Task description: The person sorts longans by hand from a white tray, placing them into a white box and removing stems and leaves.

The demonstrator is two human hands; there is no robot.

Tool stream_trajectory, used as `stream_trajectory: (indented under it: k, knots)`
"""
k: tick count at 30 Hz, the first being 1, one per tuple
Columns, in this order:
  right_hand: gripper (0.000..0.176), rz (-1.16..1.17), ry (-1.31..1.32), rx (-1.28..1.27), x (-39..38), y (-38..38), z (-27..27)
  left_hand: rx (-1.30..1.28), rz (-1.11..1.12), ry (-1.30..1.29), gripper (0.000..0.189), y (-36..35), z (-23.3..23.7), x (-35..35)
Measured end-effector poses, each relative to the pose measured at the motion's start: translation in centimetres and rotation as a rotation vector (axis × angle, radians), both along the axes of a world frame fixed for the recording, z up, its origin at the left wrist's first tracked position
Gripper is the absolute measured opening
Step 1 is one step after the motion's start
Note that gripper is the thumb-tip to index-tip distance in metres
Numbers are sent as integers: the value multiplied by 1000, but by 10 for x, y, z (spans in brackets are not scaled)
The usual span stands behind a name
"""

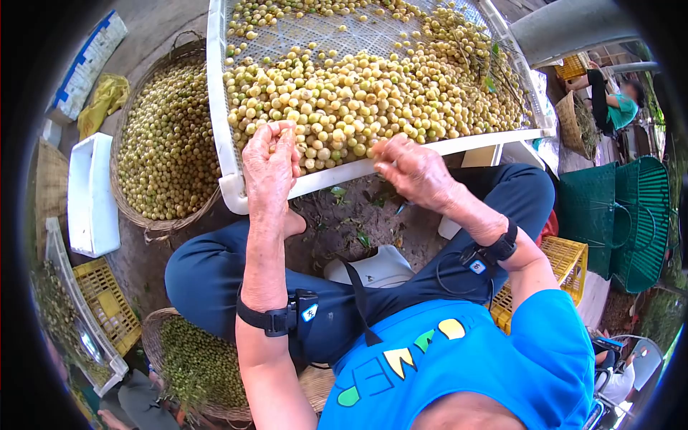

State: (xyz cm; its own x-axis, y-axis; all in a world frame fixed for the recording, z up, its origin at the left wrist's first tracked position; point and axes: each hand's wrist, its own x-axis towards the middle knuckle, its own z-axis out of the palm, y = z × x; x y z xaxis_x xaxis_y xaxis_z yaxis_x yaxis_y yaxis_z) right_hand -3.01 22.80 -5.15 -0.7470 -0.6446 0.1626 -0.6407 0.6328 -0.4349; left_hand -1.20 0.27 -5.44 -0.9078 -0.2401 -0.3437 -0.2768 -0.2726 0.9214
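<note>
Small round yellow-green fruits [344, 100] lie heaped in a white mesh-bottomed tray [380, 168] in front of me. My left hand [271, 161] is over the tray's near left edge, its fingers curled and pinched together around small round fruits. At the near edge, farther right, my right hand [416, 172] is closed, with thumb and fingertips together beside the heap. Whatever those fingertips hold is too blurred and hidden to make out. Some thin stems and green leaves [490, 82] lie among the fruits at the tray's right side.
A wicker basket [118, 168] full of similar fruits stands left of the tray, beside a white foam box [93, 197]. Another basket of greener fruits [197, 365] is at lower left. Yellow crates [570, 269] and green baskets [584, 208] stand right. A person [620, 107] sits farther off.
</note>
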Motion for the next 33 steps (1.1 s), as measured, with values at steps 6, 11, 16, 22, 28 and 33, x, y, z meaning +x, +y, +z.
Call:
stream_trajectory:
  k: [6,11,16,22,28,33]
  knots:
    - [31,-225,98,72,-23,-11,19,-141,23,16,25,0,-7,0]
    - [18,112,30,44,-6,-50,4,-64,76,27,23,-2,0,2]
    - [22,4,98,237,3,-79,-11,21,68,27,12,-2,4,2]
    - [15,31,91,93,-5,-74,-17,60,46,44,8,-6,7,5]
    - [13,-172,-568,-342,-19,-68,10,18,-132,42,12,3,7,7]
    - [18,-76,-776,-507,-33,-65,17,235,-274,75,16,6,5,7]
